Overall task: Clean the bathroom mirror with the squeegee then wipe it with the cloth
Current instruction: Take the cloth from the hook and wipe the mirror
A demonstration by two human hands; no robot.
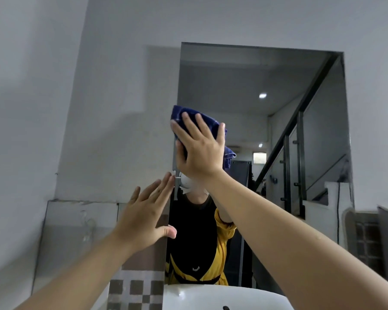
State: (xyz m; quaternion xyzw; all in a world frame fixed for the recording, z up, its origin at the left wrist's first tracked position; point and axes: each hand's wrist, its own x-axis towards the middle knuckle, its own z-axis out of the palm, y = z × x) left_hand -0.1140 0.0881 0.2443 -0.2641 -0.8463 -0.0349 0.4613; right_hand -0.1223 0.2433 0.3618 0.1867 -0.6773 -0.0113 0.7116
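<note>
The bathroom mirror (267, 121) hangs on the grey wall, taller than wide. My right hand (199, 151) presses a dark blue cloth (182, 113) flat against the glass near the mirror's left edge, at mid height, with the fingers spread straight over the cloth. Part of the cloth hangs out to the right below the hand. My left hand (143, 218) lies with straight fingers against the mirror's left edge lower down, thumb on the glass. No squeegee is in view.
A white washbasin (222, 296) sits below the mirror. Checked tiles (134, 291) cover the wall at lower left. The mirror reflects a person in black and yellow, a staircase railing and ceiling lights.
</note>
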